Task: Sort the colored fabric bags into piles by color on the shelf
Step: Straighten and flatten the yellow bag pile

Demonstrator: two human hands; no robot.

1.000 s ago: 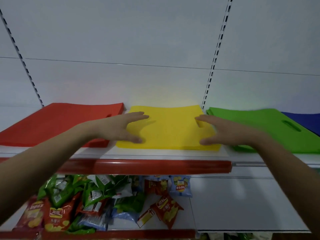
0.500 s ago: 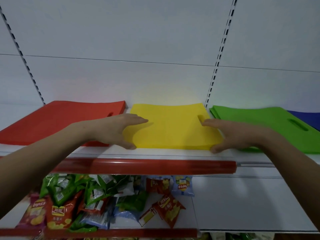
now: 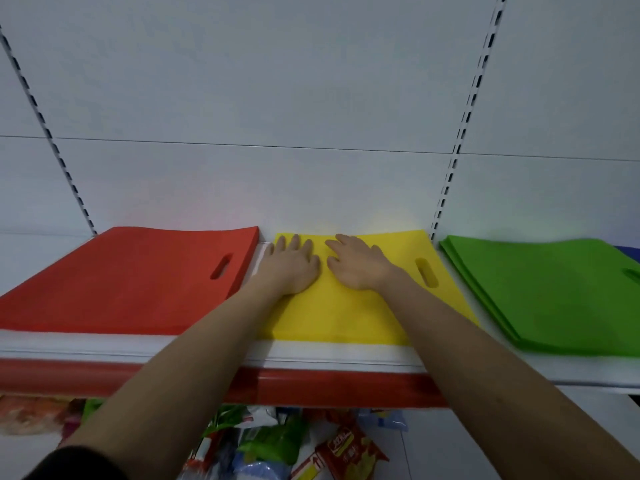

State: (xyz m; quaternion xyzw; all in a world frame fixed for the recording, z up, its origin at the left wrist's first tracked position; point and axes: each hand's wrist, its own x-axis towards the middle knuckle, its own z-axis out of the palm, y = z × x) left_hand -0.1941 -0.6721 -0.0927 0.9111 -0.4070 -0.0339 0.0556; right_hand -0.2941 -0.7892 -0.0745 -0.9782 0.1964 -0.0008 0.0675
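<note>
Three flat piles of fabric bags lie side by side on the white shelf (image 3: 346, 355): a red pile (image 3: 131, 282) at the left, a yellow pile (image 3: 346, 313) in the middle and a green pile (image 3: 547, 289) at the right. A sliver of a blue pile (image 3: 632, 252) shows at the far right edge. My left hand (image 3: 294, 265) and my right hand (image 3: 356, 265) lie flat, palms down and fingers straight, on the far part of the yellow pile, close together. Neither hand grips anything.
A red rail (image 3: 329, 389) runs along the shelf's front edge. On the lower shelf lie several snack packets (image 3: 277, 445). White back panels with slotted uprights (image 3: 450, 174) rise behind the piles.
Both hands have left the yellow pile's side edges and slid forward onto its top, coming close together near the back. The view has moved nearer and higher.
</note>
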